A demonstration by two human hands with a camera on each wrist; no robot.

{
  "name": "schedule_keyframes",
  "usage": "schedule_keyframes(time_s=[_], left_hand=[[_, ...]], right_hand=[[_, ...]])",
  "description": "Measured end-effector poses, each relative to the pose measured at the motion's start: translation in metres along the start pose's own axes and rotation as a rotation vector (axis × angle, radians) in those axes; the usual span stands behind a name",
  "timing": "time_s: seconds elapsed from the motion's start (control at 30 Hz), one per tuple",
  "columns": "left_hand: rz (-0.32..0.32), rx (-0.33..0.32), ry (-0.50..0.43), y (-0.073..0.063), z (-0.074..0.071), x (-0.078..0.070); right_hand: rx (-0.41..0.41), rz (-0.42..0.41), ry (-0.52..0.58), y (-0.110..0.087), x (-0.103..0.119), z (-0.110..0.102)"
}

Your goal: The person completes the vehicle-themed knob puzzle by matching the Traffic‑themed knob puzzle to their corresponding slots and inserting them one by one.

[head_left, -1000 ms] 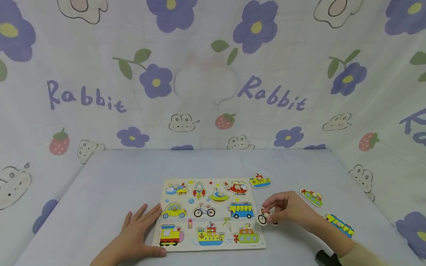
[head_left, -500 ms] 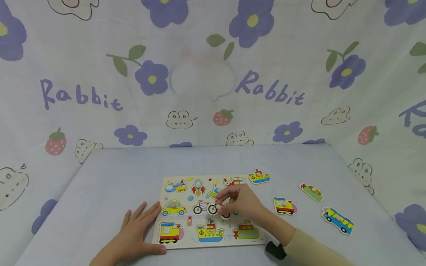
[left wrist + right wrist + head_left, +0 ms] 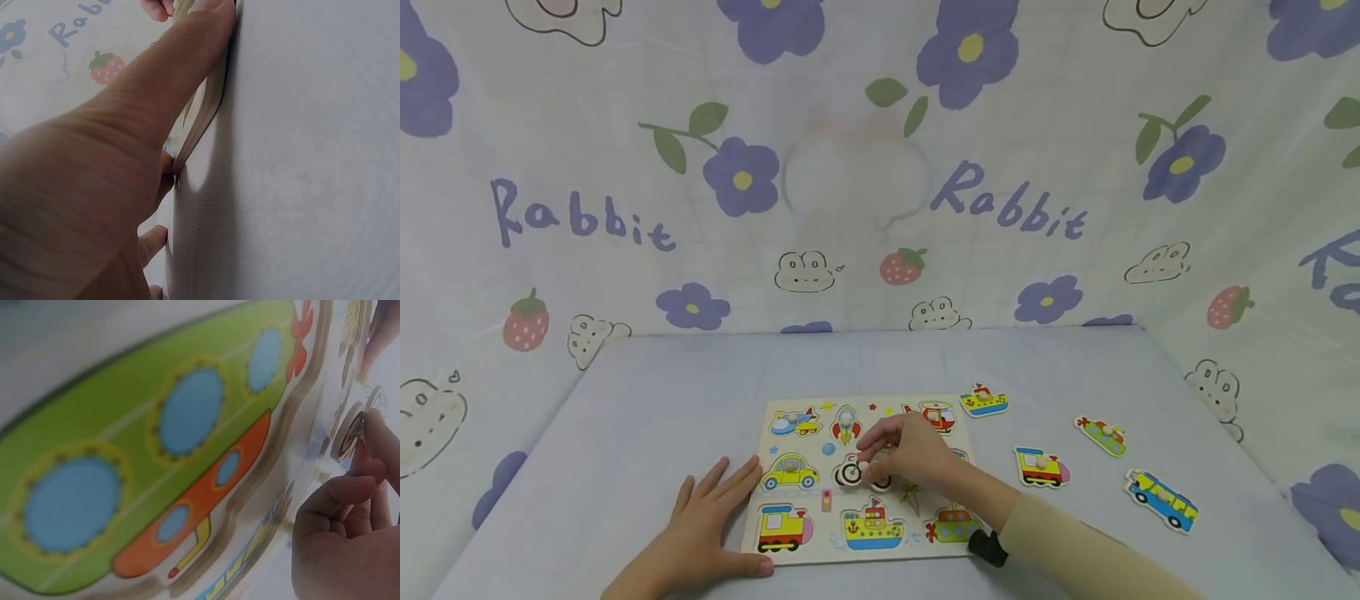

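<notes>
Head view shows the right hand (image 3: 913, 450) pinching the bicycle piece (image 3: 849, 474), likely best aligned before pressing, while the left hand (image 3: 706, 521), fingers spread, braces the puzzle board (image 3: 826, 543).

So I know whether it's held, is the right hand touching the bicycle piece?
Touching: the head view shows the right hand pinching the bicycle piece by its knob.

Behind a pale tabletop (image 3: 662, 400), white cloth walls (image 3: 842, 75) with purple flowers (image 3: 742, 158), strawberries (image 3: 901, 268) and "Rabbit" lettering (image 3: 953, 187).
</notes>
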State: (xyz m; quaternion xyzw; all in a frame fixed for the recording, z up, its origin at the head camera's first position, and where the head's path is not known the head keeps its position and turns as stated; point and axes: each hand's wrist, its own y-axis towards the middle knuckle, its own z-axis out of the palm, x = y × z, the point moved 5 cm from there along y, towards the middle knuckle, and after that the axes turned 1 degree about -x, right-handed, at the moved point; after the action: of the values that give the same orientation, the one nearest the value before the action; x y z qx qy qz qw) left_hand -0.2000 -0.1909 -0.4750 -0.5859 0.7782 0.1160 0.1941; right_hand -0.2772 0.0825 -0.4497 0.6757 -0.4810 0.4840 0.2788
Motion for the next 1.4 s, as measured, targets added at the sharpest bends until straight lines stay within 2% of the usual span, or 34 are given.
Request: schedule_keyframes(time_s=[0.4, 0.7, 0.9, 1.17, 1.4], left_hand=[[-0.014, 0.009, -0.005, -0.001, -0.002, -0.002], [-0.019, 0.008, -0.009, 0.000, 0.000, -0.002], [-0.018, 0.011, -0.005, 0.000, -0.001, -0.003], [-0.047, 0.042, -0.011, 0.001, 0.001, -0.004], [-0.028, 0.015, -0.013, 0.001, 0.002, -0.003]], right_hand=[[-0.008, -0.013, -0.037, 0.006, 0.001, 0.011], [-0.087, 0.042, -0.001, 0.003, 0.000, 0.013], [-0.106, 0.055, 0.040, 0.003, -0.002, 0.014], [-0.131, 0.141, 0.088, 0.002, -0.004, 0.016], [-0.144, 0.154, 0.077, 0.003, -0.001, 0.017]])
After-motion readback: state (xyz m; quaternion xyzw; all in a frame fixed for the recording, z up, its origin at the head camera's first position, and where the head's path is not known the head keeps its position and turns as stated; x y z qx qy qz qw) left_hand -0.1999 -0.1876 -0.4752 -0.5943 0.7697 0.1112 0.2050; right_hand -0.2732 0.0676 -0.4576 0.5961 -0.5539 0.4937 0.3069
